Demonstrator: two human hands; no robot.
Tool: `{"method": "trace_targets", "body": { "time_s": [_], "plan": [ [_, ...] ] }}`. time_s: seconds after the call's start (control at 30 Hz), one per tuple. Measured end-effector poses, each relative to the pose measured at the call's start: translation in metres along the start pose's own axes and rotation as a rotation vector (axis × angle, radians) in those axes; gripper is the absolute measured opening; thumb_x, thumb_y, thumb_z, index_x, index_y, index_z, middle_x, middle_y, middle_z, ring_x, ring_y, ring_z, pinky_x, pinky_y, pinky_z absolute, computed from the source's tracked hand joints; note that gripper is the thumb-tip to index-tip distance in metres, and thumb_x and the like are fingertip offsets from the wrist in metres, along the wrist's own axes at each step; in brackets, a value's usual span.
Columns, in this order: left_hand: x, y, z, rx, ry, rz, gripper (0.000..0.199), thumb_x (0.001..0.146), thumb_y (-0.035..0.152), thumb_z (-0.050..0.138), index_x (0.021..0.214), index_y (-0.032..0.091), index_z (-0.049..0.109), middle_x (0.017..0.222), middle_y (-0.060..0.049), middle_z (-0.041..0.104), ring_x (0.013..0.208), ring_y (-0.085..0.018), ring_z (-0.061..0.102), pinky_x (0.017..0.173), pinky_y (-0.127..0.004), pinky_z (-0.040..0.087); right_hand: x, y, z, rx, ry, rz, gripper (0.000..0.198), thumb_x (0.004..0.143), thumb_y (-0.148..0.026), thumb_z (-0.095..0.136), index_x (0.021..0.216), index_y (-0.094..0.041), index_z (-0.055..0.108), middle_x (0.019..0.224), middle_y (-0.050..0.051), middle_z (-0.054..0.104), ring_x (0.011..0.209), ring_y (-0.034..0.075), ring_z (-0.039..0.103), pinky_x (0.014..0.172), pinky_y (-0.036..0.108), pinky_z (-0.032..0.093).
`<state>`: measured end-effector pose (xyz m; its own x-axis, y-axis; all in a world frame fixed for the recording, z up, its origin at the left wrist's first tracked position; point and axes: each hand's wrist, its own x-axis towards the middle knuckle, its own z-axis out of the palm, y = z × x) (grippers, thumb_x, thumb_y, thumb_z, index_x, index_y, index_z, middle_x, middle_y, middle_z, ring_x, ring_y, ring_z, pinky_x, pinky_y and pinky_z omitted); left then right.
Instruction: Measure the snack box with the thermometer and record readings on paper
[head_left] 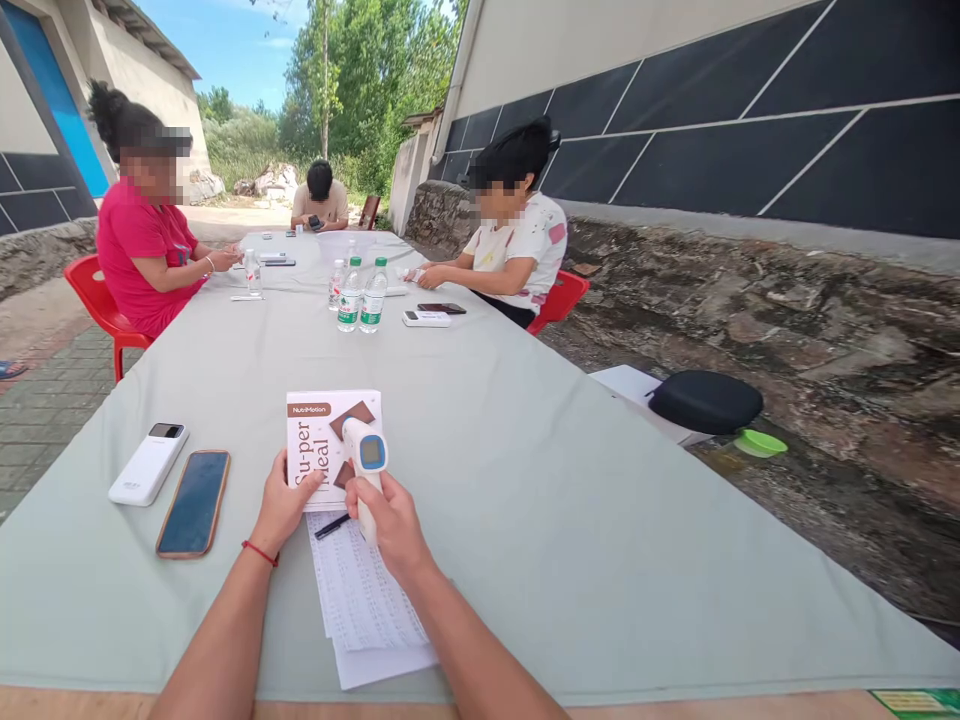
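Observation:
My left hand (pixel 283 503) grips the lower left side of a white and brown box (pixel 309 440) printed "NutriMotion" and "Su-per Meal", its thumb across the front. In my right hand (pixel 391 520) is a white infrared thermometer (pixel 360 440) with a blue-rimmed screen, held by its handle in front of the box's right side. The thermometer hides part of the print. Below the box lie sheets of handwritten paper (pixel 367 600), partly under my right forearm. A black pen (pixel 332 526) rests on the top sheet.
Left of my hands lie a white power bank (pixel 150 465) and a phone (pixel 193 505) on the cloth-covered table (pixel 570 560). Farther along stand several water bottles (pixel 373 297), near another white device (pixel 426 319) and a dark phone (pixel 441 308). Three people sit around the table.

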<state>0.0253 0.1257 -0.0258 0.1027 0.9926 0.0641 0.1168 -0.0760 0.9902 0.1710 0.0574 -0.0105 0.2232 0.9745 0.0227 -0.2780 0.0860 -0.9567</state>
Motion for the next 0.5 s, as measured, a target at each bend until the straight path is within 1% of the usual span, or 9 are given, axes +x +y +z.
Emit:
{"method": "trace_targets", "body": {
  "time_s": [0.13, 0.27, 0.4, 0.5],
  "plan": [
    [0.000, -0.002, 0.000, -0.048, -0.017, -0.001, 0.069, 0.064, 0.052, 0.080, 0.117, 0.015, 0.056, 0.116, -0.013, 0.068, 0.106, -0.028, 0.065, 0.089, -0.040, 0.052, 0.000, -0.003, -0.001, -0.021, -0.005, 0.004, 0.034, 0.076, -0.052, 0.064, 0.080, -0.019, 0.057, 0.058, -0.003, 0.053, 0.057, 0.014, 0.046, 0.059, 0.028, 0.038],
    [-0.001, -0.003, -0.001, -0.063, 0.042, 0.049, 0.072, 0.070, 0.052, 0.076, 0.126, 0.017, 0.049, 0.125, -0.014, 0.063, 0.113, -0.027, 0.062, 0.095, -0.041, 0.050, -0.007, -0.020, -0.002, 0.013, -0.058, -0.017, 0.036, 0.078, -0.055, 0.062, 0.079, -0.019, 0.055, 0.062, -0.002, 0.053, 0.059, 0.014, 0.045, 0.058, 0.028, 0.036],
    [0.006, -0.007, -0.006, -0.076, 0.152, 0.149, 0.069, 0.076, 0.052, 0.072, 0.129, 0.020, 0.044, 0.128, -0.013, 0.060, 0.118, -0.026, 0.059, 0.100, -0.042, 0.048, -0.030, -0.049, -0.001, 0.015, -0.083, -0.052, 0.032, 0.080, -0.051, 0.060, 0.078, -0.019, 0.055, 0.069, 0.000, 0.053, 0.065, 0.014, 0.044, 0.060, 0.027, 0.035],
    [0.019, -0.012, -0.013, -0.080, 0.215, 0.195, 0.073, 0.076, 0.050, 0.073, 0.132, 0.021, 0.038, 0.131, -0.014, 0.056, 0.120, -0.027, 0.058, 0.101, -0.044, 0.047, -0.054, -0.065, 0.005, -0.010, -0.116, -0.037, 0.035, 0.081, -0.054, 0.061, 0.080, -0.020, 0.055, 0.070, -0.001, 0.050, 0.065, 0.013, 0.041, 0.058, 0.026, 0.035]
  ]
}}
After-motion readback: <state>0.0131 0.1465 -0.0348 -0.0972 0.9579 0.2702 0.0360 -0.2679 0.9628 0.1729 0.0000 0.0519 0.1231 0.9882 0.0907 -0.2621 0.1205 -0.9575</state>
